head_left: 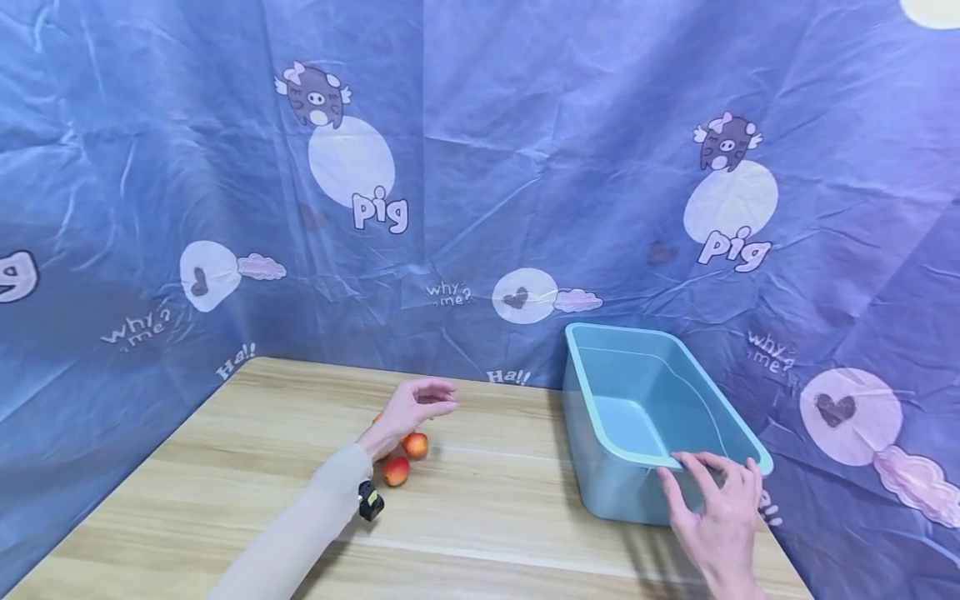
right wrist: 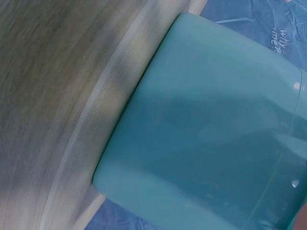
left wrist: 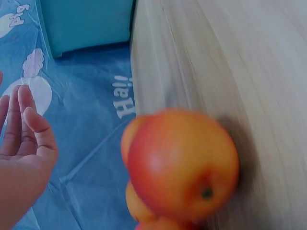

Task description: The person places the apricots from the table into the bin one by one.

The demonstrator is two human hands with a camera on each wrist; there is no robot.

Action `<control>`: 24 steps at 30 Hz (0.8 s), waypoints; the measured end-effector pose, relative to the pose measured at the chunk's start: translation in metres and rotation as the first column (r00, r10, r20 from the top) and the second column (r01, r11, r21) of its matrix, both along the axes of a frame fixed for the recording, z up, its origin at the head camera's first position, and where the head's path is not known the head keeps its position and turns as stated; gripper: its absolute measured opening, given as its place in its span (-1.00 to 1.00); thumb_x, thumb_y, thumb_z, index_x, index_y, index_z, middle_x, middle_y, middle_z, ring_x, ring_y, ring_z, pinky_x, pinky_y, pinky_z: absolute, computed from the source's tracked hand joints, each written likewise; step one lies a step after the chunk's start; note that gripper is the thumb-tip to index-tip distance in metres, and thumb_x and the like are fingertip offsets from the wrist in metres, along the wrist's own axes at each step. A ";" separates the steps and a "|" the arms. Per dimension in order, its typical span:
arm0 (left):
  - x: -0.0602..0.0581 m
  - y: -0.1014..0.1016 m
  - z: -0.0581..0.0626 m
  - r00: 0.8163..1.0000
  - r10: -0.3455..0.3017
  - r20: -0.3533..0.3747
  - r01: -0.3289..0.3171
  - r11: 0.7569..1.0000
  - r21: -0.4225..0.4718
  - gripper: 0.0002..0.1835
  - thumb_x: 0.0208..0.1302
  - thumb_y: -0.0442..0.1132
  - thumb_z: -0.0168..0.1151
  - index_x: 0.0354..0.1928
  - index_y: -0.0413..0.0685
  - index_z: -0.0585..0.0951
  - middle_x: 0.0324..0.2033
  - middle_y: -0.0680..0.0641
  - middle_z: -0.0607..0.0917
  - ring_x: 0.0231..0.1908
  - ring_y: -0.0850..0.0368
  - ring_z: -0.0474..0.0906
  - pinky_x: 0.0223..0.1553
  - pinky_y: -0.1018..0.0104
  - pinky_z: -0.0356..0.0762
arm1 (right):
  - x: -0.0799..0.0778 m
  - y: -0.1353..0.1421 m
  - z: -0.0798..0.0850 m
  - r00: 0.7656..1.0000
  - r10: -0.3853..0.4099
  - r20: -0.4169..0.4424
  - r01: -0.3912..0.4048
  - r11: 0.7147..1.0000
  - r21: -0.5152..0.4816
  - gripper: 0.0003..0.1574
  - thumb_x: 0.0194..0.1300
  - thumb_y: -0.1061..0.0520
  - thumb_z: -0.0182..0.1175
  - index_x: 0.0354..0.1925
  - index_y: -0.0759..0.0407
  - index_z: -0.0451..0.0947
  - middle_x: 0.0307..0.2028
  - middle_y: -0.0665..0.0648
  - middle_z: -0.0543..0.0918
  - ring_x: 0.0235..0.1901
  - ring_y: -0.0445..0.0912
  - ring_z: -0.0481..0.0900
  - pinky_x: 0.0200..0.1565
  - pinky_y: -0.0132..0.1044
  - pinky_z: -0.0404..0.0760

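Observation:
Several round red-and-yellow fruits (head_left: 396,472) lie clustered on the wooden table, partly hidden behind my left wrist. Over them is my left hand (head_left: 416,404), fingers loosely bent with nothing between them. The left wrist view has one fruit (left wrist: 184,163) large and close, a small dark stem dimple on it, with others behind. A deep light-blue plastic bin (head_left: 600,475) stands at the table's right side. My right hand (head_left: 716,508) grips its near rim, fingers over the edge and thumb on the outer side. In the right wrist view the bin's wall (right wrist: 192,115) fills most of the picture.
A blue cloth (head_left: 480,183) printed with pigs and words hangs behind and around the table (head_left: 480,508). The bin stands close to the cloth at the back and right. A small black wrist camera (head_left: 370,501) sits on my left wrist.

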State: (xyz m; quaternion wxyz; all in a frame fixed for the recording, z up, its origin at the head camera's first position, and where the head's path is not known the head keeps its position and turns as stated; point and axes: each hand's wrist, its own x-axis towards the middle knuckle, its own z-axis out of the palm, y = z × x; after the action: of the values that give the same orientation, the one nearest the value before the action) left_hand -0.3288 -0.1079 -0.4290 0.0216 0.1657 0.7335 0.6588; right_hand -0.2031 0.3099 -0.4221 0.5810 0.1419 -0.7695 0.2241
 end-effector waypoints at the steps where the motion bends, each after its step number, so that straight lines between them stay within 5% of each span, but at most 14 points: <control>1: 0.000 -0.003 0.000 1.000 0.002 0.006 -0.002 1.000 -0.002 -0.57 0.17 -0.22 0.42 0.08 -0.19 0.62 -0.04 -0.26 0.70 -0.12 0.23 0.66 0.00 0.38 0.56 | 0.000 0.000 0.000 1.000 0.000 0.000 0.000 1.000 0.000 -0.26 0.28 -0.38 0.16 -0.34 0.31 0.67 -0.30 0.38 0.54 -0.21 0.34 0.36 0.30 0.40 0.03; 12: -0.001 -0.041 -0.012 0.999 -0.032 -0.028 0.029 0.996 -0.084 -0.49 0.19 -0.23 0.40 0.13 -0.36 0.54 0.03 -0.43 0.62 -0.11 0.23 0.65 -0.03 0.42 0.57 | 0.001 0.001 -0.003 1.000 0.002 0.023 -0.002 1.000 0.001 -0.26 0.28 -0.39 0.15 -0.32 0.29 0.68 -0.29 0.36 0.55 -0.20 0.32 0.35 0.31 0.39 0.02; 24: 0.001 -0.085 -0.017 0.998 0.061 -0.022 -0.063 0.990 -0.129 -0.51 0.19 -0.23 0.40 0.14 -0.25 0.56 0.10 -0.40 0.60 0.01 0.11 0.63 0.05 0.40 0.51 | 0.002 0.002 -0.001 1.000 0.001 0.010 -0.001 1.000 0.006 -0.26 0.27 -0.39 0.16 -0.32 0.28 0.68 -0.29 0.35 0.55 -0.20 0.32 0.36 0.30 0.39 0.03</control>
State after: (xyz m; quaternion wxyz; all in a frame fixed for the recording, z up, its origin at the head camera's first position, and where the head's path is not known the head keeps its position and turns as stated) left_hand -0.3281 -0.1930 -0.4460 0.0051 0.1472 0.7798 0.6085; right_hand -0.2014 0.3122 -0.4230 0.5766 0.1429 -0.7730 0.2227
